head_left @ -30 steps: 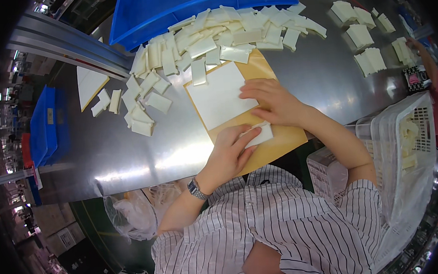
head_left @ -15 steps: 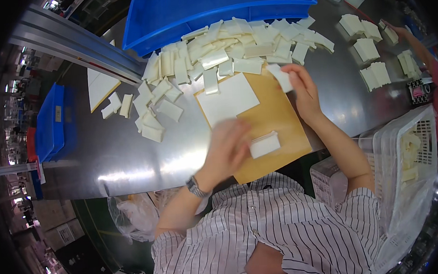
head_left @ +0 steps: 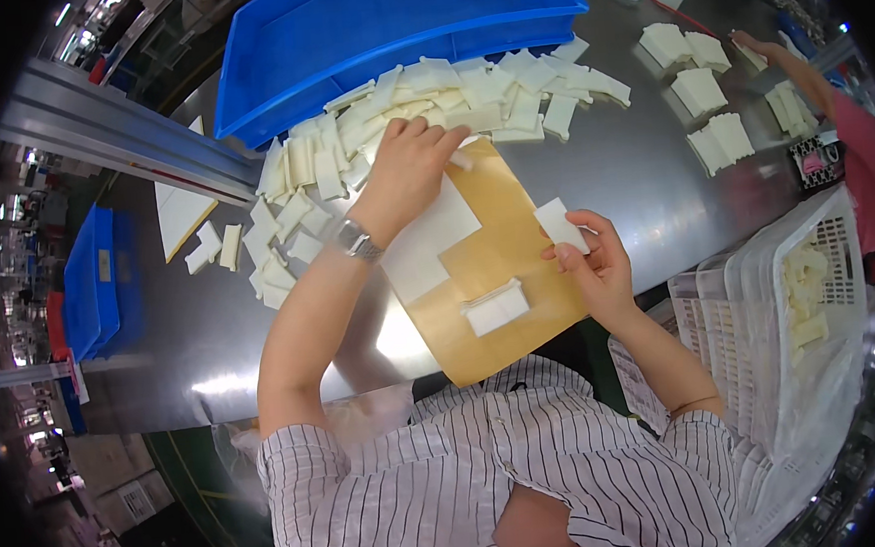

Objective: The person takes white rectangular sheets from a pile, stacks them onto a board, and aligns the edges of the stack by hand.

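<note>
My right hand (head_left: 603,268) pinches a small white rectangular plastic piece (head_left: 561,224) between thumb and fingers, above the right side of a brown cardboard sheet (head_left: 497,255). My left hand (head_left: 413,165), with a watch at the wrist, reaches over the front of a heap of cream-white plastic pieces (head_left: 436,88). Its fingers curl downward there; whatever lies under them is mostly hidden. On the cardboard's near part rests a single white piece (head_left: 498,308). A white paper sheet (head_left: 426,249) covers the cardboard's left side, partly under my left forearm.
A large blue bin (head_left: 393,36) stands behind the heap. Stacked pieces (head_left: 699,92) sit in groups at the right, where another person's hand (head_left: 759,48) reaches in. A white basket (head_left: 759,284) is at my right. A metal post (head_left: 129,142) rises at left.
My left hand has moved from the near part of the cardboard up to the heap. My right hand has brought its white piece nearer to me. The view has shifted slightly.
</note>
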The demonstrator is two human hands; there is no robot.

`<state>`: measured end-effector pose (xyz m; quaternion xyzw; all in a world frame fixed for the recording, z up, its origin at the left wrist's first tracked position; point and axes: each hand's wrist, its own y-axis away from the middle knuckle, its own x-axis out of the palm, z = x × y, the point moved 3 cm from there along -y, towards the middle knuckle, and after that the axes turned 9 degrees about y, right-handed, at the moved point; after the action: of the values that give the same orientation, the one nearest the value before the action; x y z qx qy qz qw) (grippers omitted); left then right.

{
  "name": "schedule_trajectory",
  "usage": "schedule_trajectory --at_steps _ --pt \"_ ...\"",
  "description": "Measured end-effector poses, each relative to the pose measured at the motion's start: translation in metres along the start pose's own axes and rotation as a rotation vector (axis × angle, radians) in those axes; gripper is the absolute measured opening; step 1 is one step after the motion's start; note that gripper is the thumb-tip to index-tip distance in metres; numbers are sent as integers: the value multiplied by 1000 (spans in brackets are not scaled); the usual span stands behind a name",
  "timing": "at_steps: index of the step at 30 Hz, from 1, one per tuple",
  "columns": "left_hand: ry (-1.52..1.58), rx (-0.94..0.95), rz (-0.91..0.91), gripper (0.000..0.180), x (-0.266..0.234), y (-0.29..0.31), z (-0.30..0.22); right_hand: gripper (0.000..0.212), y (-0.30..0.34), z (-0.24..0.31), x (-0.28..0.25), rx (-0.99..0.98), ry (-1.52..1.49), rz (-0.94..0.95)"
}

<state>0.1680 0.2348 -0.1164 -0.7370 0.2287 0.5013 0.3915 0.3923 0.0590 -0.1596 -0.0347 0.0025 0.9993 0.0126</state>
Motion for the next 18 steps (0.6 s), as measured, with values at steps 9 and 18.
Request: schedule_trajectory --at_steps 9,18 --pt "1005 -807 -833 6 -17 149 -19 69 0 -9 -3 25 -57 28" --pt "244 -880 -402 18 -30 226 -60 65 -4 -17 0 81 -9 66"
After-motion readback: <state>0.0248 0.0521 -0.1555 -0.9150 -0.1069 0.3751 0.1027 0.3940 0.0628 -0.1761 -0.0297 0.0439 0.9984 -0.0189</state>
